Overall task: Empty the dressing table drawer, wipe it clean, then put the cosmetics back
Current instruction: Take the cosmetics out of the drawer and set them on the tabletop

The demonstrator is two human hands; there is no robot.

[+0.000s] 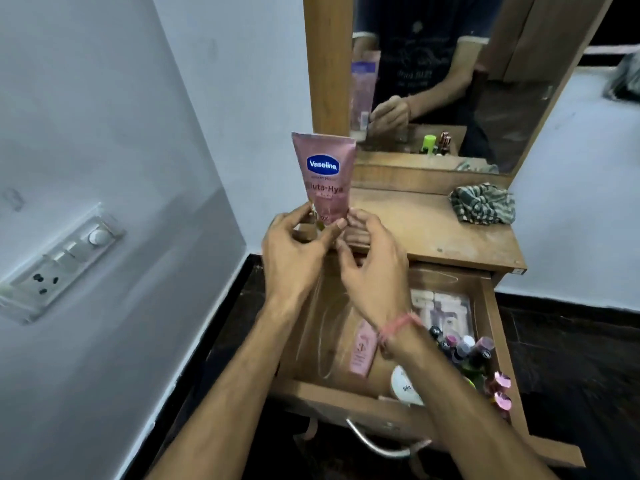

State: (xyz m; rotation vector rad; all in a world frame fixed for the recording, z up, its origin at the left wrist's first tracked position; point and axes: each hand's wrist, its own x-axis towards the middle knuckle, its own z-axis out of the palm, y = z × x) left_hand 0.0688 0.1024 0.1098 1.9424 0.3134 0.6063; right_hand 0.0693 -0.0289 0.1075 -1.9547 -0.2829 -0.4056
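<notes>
**Pink tube held upright at the tabletop's left front corner**

Standing cap-down, crimped end up: a pink Vaseline tube (323, 178), held over the near left edge of the tabletop (433, 226), above the back of the open drawer (491, 327). Whether the cap already rests on the wood cannot be told; hidden behind the hands.

Left hand (294, 247) gripping the lower part of the tube, thumb across the front, fingers (304, 211) curled round the far side. Right hand (374, 265) beside it, fingertips (353, 216) touching the tube's right lower edge, remaining fingers loosely spread and bent, steadying rather than clamping.

Probably light and soft-walled: a plastic squeeze tube, yielding under pressure, smooth and a little slippery. Best taken low, near the stiffer shoulder and cap, as here; squeezing mid-body risks forcing lotion out if the cap is loose. Narrow cap base and tall body, so likely to tip when let go; safer laid flat or leaned against the mirror frame (325, 64).

Still in the drawer: a small pink bottle (363, 351), a white jar (405, 386), a cluster of nail polish bottles (464, 348), a clear packet (443, 313). Striped cloth (483, 204) bunched at the tabletop's right rear, untouched.
</notes>
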